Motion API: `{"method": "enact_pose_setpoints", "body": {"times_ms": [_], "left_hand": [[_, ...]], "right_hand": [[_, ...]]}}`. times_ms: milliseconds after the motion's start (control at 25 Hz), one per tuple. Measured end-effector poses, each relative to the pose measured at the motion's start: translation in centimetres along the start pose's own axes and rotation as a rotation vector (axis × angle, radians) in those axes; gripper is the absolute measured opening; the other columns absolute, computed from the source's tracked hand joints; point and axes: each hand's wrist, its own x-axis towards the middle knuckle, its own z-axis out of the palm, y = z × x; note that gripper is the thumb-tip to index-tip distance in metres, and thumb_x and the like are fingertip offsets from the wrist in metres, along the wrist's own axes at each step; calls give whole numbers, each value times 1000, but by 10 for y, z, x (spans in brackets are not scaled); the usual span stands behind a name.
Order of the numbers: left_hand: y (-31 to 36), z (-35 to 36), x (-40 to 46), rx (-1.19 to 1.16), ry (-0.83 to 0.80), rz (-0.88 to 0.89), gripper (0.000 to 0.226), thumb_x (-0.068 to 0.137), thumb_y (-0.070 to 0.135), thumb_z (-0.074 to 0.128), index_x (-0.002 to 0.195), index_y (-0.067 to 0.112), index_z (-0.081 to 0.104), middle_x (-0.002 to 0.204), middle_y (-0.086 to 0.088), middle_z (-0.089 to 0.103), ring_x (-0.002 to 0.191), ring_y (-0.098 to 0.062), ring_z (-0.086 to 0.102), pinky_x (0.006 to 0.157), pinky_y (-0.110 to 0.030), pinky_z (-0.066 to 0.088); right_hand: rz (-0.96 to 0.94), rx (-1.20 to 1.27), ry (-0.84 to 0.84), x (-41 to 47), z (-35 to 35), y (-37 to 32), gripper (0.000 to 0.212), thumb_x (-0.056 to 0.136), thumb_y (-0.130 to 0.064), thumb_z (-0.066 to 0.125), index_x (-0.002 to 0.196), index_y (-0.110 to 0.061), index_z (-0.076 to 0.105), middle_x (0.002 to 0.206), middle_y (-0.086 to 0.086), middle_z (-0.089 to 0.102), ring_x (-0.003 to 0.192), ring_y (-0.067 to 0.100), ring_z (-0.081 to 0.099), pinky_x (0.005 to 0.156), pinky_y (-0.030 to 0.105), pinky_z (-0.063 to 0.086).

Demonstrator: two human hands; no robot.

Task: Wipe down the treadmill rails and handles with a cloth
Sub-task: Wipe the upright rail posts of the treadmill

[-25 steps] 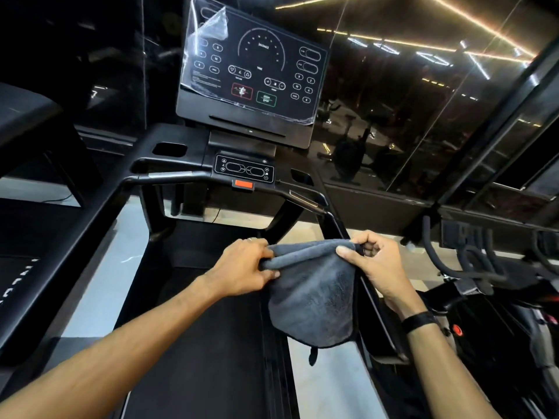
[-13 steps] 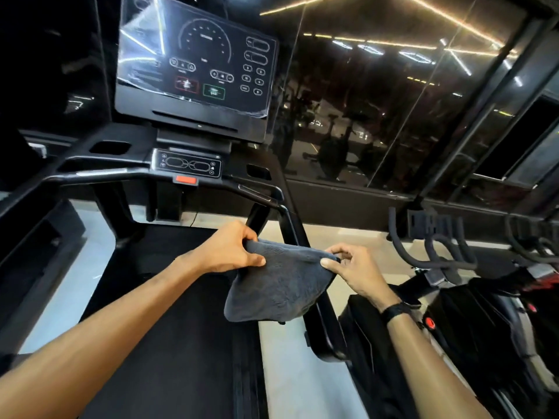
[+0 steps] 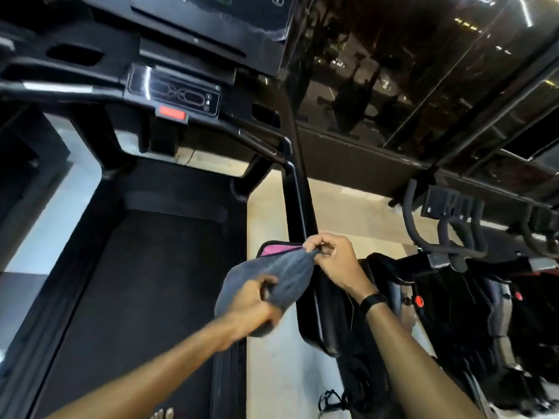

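Note:
A grey cloth (image 3: 284,276) with a pink inner side showing at its top edge is stretched between both hands, over the treadmill's right rail. My left hand (image 3: 251,306) grips the cloth's lower part. My right hand (image 3: 335,261) pinches its upper corner at the rail. The black right rail (image 3: 298,204) runs from the console down to the cloth; its lower end (image 3: 320,325) widens below my hands. The front handle bar (image 3: 257,140) crosses under the control panel (image 3: 181,95).
The treadmill belt (image 3: 136,297) lies at lower left, with the console screen (image 3: 211,22) at the top. An exercise bike's handlebars (image 3: 444,237) and dark frame stand close on the right. Pale floor (image 3: 348,213) shows between the machines. Dark glass lines the back wall.
The view has tilted down and moved closer to the right rail. My left hand has dropped lower on the cloth, and the cloth has bunched up, showing a pink side.

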Motion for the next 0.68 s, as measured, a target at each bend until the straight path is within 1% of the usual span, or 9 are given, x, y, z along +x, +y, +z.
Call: {"method": "enact_pose_setpoints", "body": {"times_ms": [80, 120, 200, 280, 360, 440, 560, 640, 680], "left_hand": [[-21, 41, 14, -394, -164, -151, 40, 88, 5, 56, 126, 13, 56, 70, -3, 65, 68, -16, 65, 71, -30, 55], [-31, 61, 22, -572, -201, -236, 31, 94, 14, 53, 125, 9, 55, 66, -8, 63, 66, -22, 66, 78, -42, 59], [-46, 85, 36, -717, -81, -387, 41, 97, 35, 58, 118, 1, 55, 66, -11, 60, 61, -25, 64, 78, -59, 58], [-58, 101, 43, -807, -12, -520, 70, 79, 58, 70, 122, 3, 58, 89, -13, 70, 77, -27, 69, 73, -56, 60], [-66, 116, 49, -910, -114, -574, 90, 67, 76, 69, 130, 14, 54, 120, -16, 67, 103, -34, 68, 78, -53, 60], [-66, 125, 57, -971, -160, -565, 108, 56, 90, 66, 138, 22, 48, 135, -15, 60, 117, -38, 63, 86, -51, 58], [-61, 143, 70, -982, 45, -611, 132, 44, 99, 59, 153, 33, 27, 149, -15, 45, 129, -37, 52, 101, -53, 47], [-51, 152, 76, -867, 246, -547, 120, 56, 97, 53, 155, 45, 7, 163, -11, 18, 145, -37, 30, 114, -59, 29], [-49, 156, 78, -858, 326, -456, 112, 63, 93, 52, 153, 50, 3, 164, -4, 13, 148, -33, 24, 117, -59, 25]], "right_hand": [[-9, 7, 7, -5, -3, 19, 44, 65, 23, 41, 59, -18, 57, 76, 7, 66, 76, 8, 64, 77, 18, 48], [-2, 2, 30, -12, -5, 25, 40, 64, 17, 40, 56, -19, 54, 71, 6, 64, 72, 11, 62, 74, 21, 48], [36, 20, 84, -24, -14, 33, 40, 63, 9, 38, 53, -28, 53, 65, 4, 62, 67, 18, 59, 69, 26, 46], [46, 22, 60, -31, -21, 38, 42, 62, 7, 38, 53, -30, 55, 64, 6, 61, 65, 21, 57, 65, 27, 45], [45, 6, -64, -33, -17, 40, 42, 62, 8, 38, 54, -29, 55, 63, 7, 61, 63, 21, 56, 63, 26, 44], [37, 10, -208, -36, -13, 40, 33, 64, 10, 38, 57, -19, 55, 63, 10, 61, 63, 20, 57, 64, 26, 43], [23, 78, -261, -36, -19, 50, 27, 66, 12, 41, 63, -8, 58, 70, 12, 65, 67, 21, 60, 66, 26, 45], [37, 150, -166, -29, -26, 58, 27, 72, 8, 44, 76, -7, 66, 83, 10, 71, 69, 20, 62, 62, 27, 46], [64, 175, -113, -25, -28, 65, 27, 77, 3, 47, 87, -9, 69, 93, 8, 73, 73, 17, 65, 64, 25, 48]]}}
